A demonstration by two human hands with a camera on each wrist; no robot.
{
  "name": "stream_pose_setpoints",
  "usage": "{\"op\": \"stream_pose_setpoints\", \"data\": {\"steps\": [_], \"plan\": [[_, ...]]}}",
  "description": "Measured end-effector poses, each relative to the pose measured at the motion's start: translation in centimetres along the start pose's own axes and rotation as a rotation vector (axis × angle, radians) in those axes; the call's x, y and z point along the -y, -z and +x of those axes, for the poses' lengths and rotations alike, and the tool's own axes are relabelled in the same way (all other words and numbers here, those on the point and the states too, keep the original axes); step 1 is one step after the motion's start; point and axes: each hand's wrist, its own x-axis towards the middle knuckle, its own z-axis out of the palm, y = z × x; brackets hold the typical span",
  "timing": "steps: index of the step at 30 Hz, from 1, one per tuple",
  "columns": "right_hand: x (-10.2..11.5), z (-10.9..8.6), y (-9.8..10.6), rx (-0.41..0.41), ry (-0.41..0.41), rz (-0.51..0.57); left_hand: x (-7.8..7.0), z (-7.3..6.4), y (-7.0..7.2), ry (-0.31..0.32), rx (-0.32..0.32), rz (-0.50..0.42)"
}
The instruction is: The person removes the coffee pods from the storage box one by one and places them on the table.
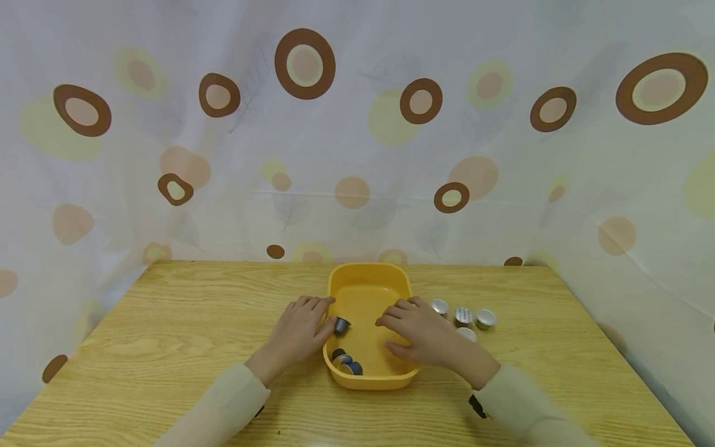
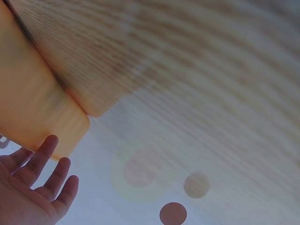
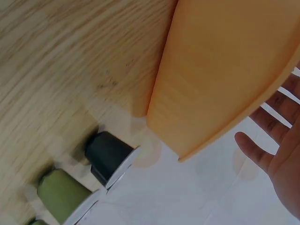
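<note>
A yellow plastic basin [image 1: 371,382] stands on the table. My left hand [image 1: 298,329] is at its left rim, fingers loosely extended; the left wrist view shows those fingers [image 2: 47,152] beside the basin's outer wall [image 2: 51,103]. Just by the left thumb, inside the basin, lies a dark coffee capsule [image 1: 342,326]; whether they touch, I cannot tell. Several more capsules [image 1: 353,367] are gathered in the near left corner. Over the right rim reaches my right hand [image 1: 421,332], its fingers spread above the basin's inside. Neither hand is seen holding anything.
Right of the basin, several capsules stand lid up, among them a white-lidded one [image 1: 485,319] and one with a printed lid [image 1: 463,316]. Close by the right wrist are a black capsule [image 3: 111,154] and a green one [image 3: 61,194]. A patterned curtain [image 1: 357,155] surrounds the wooden table [image 1: 212,323].
</note>
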Motion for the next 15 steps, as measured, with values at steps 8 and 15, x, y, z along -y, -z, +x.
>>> {"op": "stream_pose_setpoints", "data": {"steps": [8, 15], "plan": [[1.0, 0.8, -0.8, 0.023, 0.051, -0.014, -0.1, 0.0, 0.1, 0.005, 0.006, 0.0], [1.6, 1.3, -1.3, 0.064, 0.089, -0.001, -0.1, -0.1, 0.2, 0.001, -0.001, -0.01]]}}
